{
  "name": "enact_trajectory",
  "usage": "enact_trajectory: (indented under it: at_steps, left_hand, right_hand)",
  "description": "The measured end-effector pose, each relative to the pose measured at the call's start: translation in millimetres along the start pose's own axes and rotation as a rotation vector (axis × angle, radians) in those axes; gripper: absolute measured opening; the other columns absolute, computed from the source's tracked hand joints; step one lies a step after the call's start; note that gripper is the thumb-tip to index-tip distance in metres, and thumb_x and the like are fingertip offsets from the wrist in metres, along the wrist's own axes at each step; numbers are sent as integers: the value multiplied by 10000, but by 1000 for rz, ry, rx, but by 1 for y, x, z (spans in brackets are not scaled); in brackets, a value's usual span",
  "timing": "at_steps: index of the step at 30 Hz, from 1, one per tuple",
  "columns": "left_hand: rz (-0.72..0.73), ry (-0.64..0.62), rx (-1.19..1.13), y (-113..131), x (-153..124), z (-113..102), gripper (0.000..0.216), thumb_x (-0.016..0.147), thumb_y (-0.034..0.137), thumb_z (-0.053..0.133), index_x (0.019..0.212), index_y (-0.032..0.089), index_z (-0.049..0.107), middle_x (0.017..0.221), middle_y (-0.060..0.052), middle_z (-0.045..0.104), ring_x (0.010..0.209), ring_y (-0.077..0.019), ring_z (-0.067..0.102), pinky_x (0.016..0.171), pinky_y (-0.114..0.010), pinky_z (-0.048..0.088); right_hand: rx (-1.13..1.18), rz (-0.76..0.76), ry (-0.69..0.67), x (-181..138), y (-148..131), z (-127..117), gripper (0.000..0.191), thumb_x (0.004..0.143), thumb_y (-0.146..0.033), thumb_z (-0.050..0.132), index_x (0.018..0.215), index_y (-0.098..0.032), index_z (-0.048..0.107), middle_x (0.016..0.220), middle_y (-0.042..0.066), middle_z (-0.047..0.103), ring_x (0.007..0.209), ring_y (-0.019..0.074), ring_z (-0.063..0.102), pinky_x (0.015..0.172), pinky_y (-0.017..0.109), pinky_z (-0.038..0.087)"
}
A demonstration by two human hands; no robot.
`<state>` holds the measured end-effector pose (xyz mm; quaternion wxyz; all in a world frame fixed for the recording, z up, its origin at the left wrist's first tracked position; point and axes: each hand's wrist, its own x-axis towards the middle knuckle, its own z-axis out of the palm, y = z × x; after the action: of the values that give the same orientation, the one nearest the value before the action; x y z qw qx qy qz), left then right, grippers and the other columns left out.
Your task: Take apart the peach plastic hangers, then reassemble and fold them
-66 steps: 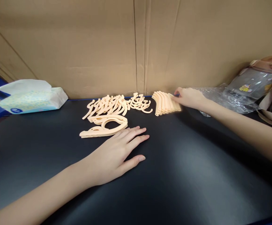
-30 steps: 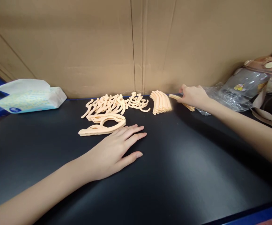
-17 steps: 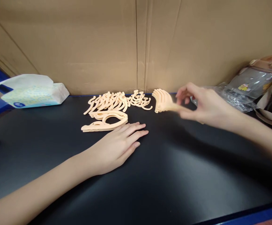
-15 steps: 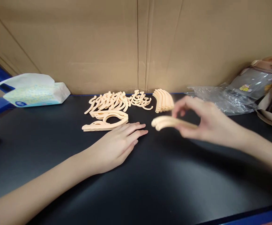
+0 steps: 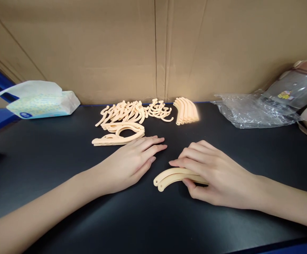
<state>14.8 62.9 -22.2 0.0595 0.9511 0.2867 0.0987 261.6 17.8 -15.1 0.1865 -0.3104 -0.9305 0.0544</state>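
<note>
Two curved, cream plastic hanger arms (image 5: 166, 179) lie side by side on the black table, pinched between the thumb and fingers of my right hand (image 5: 214, 176). Small holes show at their left ends; their other ends are hidden under the hand. My left hand (image 5: 134, 162) rests palm down, fingers stretched out, just in front of stacked cream hanger pieces (image 5: 113, 137) that are joined in a folded shape. Behind them are a heap of curved pieces (image 5: 124, 112), several small hooks (image 5: 160, 110) and a neat row of hanger arms (image 5: 186, 111).
A tissue pack (image 5: 42, 104) stands at the back left. At the back right lies a crumpled clear plastic bag (image 5: 253, 109) beside a transparent bottle (image 5: 288, 91) with a strap. A cardboard wall (image 5: 103, 53) closes off the table's far side.
My right hand has come down and nearer with the two hanger arms, from in front of the row to the table before me. The left hand has stayed in place.
</note>
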Motion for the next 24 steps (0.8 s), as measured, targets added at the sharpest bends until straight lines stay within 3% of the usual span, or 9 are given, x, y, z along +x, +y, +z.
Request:
enact_trajectory:
  at_steps: [4, 18, 24]
  left_hand:
    - [-12, -16, 2, 1, 1, 0, 410, 991, 225, 356, 1386, 192, 463, 1487, -83, 432, 1361, -230, 410, 1116, -416, 376]
    - [-6, -7, 12, 1, 0, 1, 413, 987, 216, 367, 1388, 193, 462, 1482, -78, 440, 1359, -224, 414, 1120, -404, 372]
    - [-3, -13, 28, 0, 0, 1, 417, 988, 215, 366, 1396, 195, 447, 1490, -75, 428, 1369, -215, 397, 1127, -398, 360]
  right_hand:
    - [-29, -29, 7, 0, 1, 3, 246, 829, -137, 537, 1022, -129, 689, 911, 86, 644, 810, 196, 549, 748, 352, 425]
    - [-13, -16, -39, 0, 2, 4, 240, 921, -238, 525, 1093, -146, 665, 954, 80, 631, 838, 189, 563, 770, 345, 428]
    - [8, 16, -47, 0, 0, 1, 324, 938, -345, 528, 1142, -117, 637, 968, 85, 629, 866, 195, 558, 793, 353, 424]
